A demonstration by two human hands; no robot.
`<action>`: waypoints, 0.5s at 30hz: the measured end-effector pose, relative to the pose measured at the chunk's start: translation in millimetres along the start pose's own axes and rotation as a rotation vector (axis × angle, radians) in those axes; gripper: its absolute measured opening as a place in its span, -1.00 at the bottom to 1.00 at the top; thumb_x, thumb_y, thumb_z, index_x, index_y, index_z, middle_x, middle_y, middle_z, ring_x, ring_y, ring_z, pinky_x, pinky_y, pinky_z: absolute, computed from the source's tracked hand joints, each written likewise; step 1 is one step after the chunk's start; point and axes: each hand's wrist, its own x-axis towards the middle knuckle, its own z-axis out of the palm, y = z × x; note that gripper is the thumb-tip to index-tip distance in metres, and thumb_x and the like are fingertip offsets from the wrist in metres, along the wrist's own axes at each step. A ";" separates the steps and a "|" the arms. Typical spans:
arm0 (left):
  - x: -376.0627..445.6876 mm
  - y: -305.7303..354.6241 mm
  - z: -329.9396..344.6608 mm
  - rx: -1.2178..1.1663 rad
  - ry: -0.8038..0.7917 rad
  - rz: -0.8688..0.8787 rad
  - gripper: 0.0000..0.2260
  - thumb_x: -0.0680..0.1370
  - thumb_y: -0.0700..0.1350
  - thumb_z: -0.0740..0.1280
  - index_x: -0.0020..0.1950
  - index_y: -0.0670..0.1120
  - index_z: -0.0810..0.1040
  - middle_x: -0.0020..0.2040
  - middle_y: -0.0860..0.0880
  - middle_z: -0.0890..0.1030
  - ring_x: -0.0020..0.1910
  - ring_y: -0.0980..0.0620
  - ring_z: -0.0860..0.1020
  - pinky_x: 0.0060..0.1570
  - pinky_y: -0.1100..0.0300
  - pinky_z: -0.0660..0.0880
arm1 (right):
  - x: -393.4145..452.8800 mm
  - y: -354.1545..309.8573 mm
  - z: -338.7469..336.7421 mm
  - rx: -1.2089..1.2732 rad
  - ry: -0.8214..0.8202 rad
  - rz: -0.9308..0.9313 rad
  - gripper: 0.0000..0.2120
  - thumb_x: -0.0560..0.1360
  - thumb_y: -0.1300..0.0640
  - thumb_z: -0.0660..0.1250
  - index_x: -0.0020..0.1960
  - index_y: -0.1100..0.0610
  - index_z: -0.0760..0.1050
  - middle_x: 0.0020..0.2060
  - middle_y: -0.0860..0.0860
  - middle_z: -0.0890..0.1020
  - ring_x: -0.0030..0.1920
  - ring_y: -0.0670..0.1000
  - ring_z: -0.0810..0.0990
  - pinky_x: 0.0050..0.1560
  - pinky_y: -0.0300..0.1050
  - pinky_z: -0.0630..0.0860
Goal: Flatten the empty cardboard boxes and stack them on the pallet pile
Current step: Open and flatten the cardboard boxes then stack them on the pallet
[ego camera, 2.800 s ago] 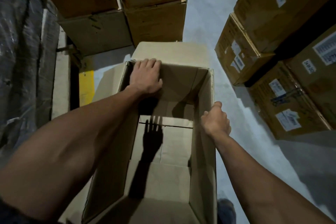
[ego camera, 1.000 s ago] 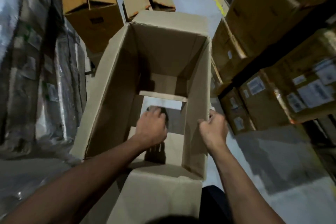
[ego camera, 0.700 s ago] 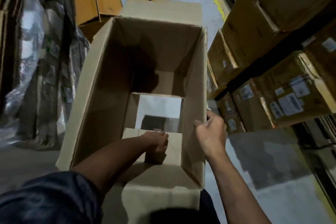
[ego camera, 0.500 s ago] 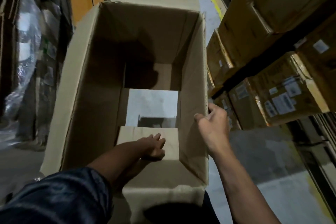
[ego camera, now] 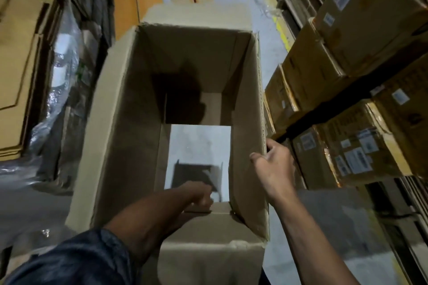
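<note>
**Fingers on bottom flap and right wall: box bottom half opened**

Fingers of the left hand are curled, deep inside the cardboard box, at the near bottom flap. They appear to press or hook that flap's edge; the picture is blurred there, so I cannot tell whether they actually close round it. Judgement: the hand is down there to push the flap outward so the bottom opens fully.

Left of the box: flattened cardboard sheets stacked on edge or leaning, beside plastic-wrapped goods. Possibly the pile to be added to; no pallet is visible, so uncertain.

Centre: box is held upright, open top toward the camera, top flaps folded outward. Through a rectangular gap in the bottom the grey floor shows, with a dark shadow on it. The far bottom flap is not yet pushed out. The box is not flat and not stacked.

Right: the right hand pinches the top edge of the right wall, thumb inside, fingers wrapped outside. Judgement: this grip steadies the box against the left hand's push.

Further right: shelved labelled cartons, close to the box; little room to swing it that way.

Next, likely: free the remaining flap, then collapse the walls.
</note>
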 end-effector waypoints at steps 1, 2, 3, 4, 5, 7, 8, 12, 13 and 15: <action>-17.0 13.6 -21.1 0.062 0.074 -0.003 -0.59 0.63 0.07 0.23 0.41 -0.10 0.46 0.38 -0.12 0.51 0.31 -0.13 0.50 0.24 0.07 0.48 | 1.7 -0.7 0.7 -0.002 0.005 0.012 -0.66 0.55 0.27 0.35 0.30 0.07 0.55 -0.10 0.03 0.66 0.07 0.11 0.60 0.03 -0.14 0.40; -32.8 19.9 -40.8 0.085 0.189 -0.049 -0.61 0.64 0.09 0.19 0.39 -0.08 0.45 0.35 -0.12 0.52 0.29 -0.13 0.49 0.31 -0.03 0.42 | 3.3 -2.5 0.1 -0.003 0.011 0.019 -0.65 0.55 0.27 0.35 0.33 0.10 0.52 -0.10 0.04 0.65 0.11 0.13 0.59 0.05 -0.13 0.38; -48.8 26.8 -63.0 0.131 0.336 -0.078 -0.61 0.64 0.10 0.15 0.37 -0.07 0.45 0.34 -0.13 0.52 0.29 -0.12 0.48 0.34 -0.07 0.36 | 5.7 -3.5 -0.8 -0.001 0.017 0.027 -0.65 0.56 0.27 0.34 0.33 0.14 0.52 -0.11 0.04 0.62 0.15 0.16 0.57 0.07 -0.10 0.36; -63.7 28.9 -79.5 0.187 0.473 -0.122 -0.60 0.64 0.11 0.12 0.38 -0.07 0.43 0.36 -0.14 0.50 0.33 -0.13 0.44 0.39 -0.09 0.30 | 8.5 -4.8 -2.2 0.000 0.021 0.040 -0.66 0.56 0.28 0.34 0.32 0.16 0.52 -0.11 0.04 0.59 0.19 0.19 0.55 0.07 -0.10 0.34; -80.3 26.6 -93.5 0.233 0.617 -0.175 -0.58 0.64 0.11 0.10 0.41 -0.08 0.41 0.41 -0.14 0.45 0.42 -0.14 0.36 0.44 -0.11 0.21 | 11.4 -6.2 -3.7 0.000 0.023 0.057 -0.68 0.56 0.28 0.33 0.31 0.18 0.52 -0.10 0.06 0.56 0.21 0.21 0.53 0.04 -0.12 0.30; -110.9 18.1 -116.5 0.260 0.852 -0.320 -0.52 0.64 0.10 0.10 0.49 -0.09 0.35 0.54 -0.14 0.30 0.56 -0.16 0.14 0.52 -0.12 0.01 | 17.9 -8.8 -5.1 -0.005 0.033 0.077 -0.71 0.56 0.28 0.32 0.27 0.18 0.55 -0.07 0.08 0.55 0.21 0.24 0.52 0.00 -0.13 0.28; -130.6 13.6 -128.2 0.276 0.968 -0.382 -0.49 0.63 0.11 0.12 0.52 -0.10 0.31 0.58 -0.14 0.22 0.59 -0.16 0.05 0.53 -0.13 -0.07 | 21.2 -9.9 -5.4 -0.008 0.043 0.074 -0.74 0.55 0.28 0.32 0.22 0.14 0.58 -0.08 0.06 0.54 0.19 0.24 0.53 0.01 -0.14 0.33; -181.7 -18.2 -151.1 0.045 1.153 -0.631 -0.28 0.56 0.11 0.32 0.60 -0.12 0.08 0.61 -0.19 0.08 0.59 -0.22 0.04 0.50 -0.23 -0.01 | 32.2 -12.9 -4.4 -0.016 0.050 0.049 -0.74 0.53 0.29 0.31 0.17 0.08 0.59 -0.08 0.04 0.58 0.13 0.21 0.58 0.13 0.02 0.55; -189.0 -24.7 -152.8 -0.110 1.107 -0.666 -0.22 0.55 0.10 0.36 0.61 -0.12 0.02 0.60 -0.19 0.10 0.56 -0.23 0.12 0.49 -0.24 0.10 | 34.2 -14.1 -3.8 -0.011 0.052 0.057 -0.68 0.53 0.29 0.32 0.26 0.12 0.57 -0.02 0.07 0.60 0.16 0.22 0.56 0.18 0.05 0.54; -196.4 -36.0 -154.4 -0.396 0.968 -0.657 -0.26 0.55 0.06 0.40 0.57 -0.14 0.07 0.52 -0.22 0.28 0.42 -0.26 0.36 0.36 -0.18 0.34 | 37.2 -17.4 -0.8 -0.005 0.067 0.074 -0.58 0.52 0.27 0.33 0.38 0.13 0.51 0.15 0.11 0.63 0.23 0.24 0.54 0.26 0.12 0.51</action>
